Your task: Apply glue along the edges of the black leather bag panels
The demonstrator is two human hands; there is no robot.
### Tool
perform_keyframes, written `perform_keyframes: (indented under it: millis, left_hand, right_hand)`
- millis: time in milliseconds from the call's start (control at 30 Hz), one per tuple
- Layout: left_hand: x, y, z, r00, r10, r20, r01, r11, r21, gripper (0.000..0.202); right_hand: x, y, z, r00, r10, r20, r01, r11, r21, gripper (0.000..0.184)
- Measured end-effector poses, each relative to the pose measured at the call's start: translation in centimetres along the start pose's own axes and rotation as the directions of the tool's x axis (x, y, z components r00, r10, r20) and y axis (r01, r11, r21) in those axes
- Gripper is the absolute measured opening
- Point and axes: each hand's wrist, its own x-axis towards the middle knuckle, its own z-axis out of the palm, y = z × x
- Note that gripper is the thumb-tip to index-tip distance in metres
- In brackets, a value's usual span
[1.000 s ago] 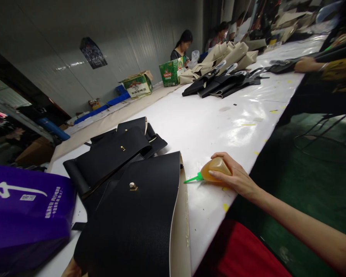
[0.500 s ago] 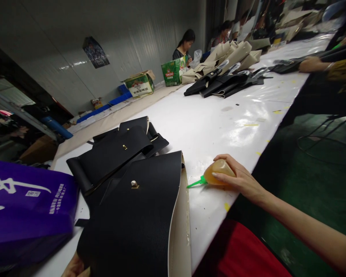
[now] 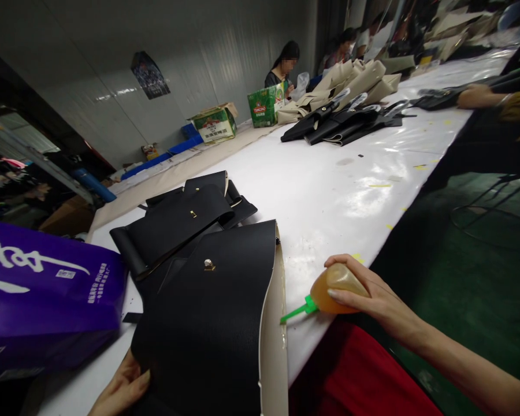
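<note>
My right hand (image 3: 375, 296), lower right of the frame, is clasped around the amber glue bottle (image 3: 334, 288). Its green nozzle (image 3: 295, 312) has its tip right at the cream edge (image 3: 272, 346) of the black leather panel (image 3: 212, 323), which lies on the white worktop (image 3: 320, 190). My left hand (image 3: 120, 390), bottom left, rests against the panel's corner. It is half cut off, so I cannot tell whether it grips. A purple bag (image 3: 43, 294) sits at the left.
</note>
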Motion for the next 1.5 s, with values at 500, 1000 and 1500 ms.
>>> perform_keyframes:
  millis: [500,1000,1500]
  left_hand:
    - [-0.1,-0.3,0.2,0.995,-0.029,0.092,0.029,1.0,0.008,0.081]
    - [0.5,-0.6,-0.7,0.994,-0.001,0.107,-0.001,1.0,0.016,0.079]
    - [0.7,-0.9,-1.2,0.995,-0.002,0.097,-0.005,0.998,0.067,0.078]
  right_hand:
    - [0.7,0.8,0.2,0.971,-0.069,-0.227,0.025,0.982,-0.189,0.043]
    - [-2.8,0.3,1.5,0.999,-0.009,-0.036,0.004,0.993,-0.116,0.041]
    - [-5.1,1.1,2.0,0.999,0.028,0.046,-0.027,0.999,-0.027,0.041]
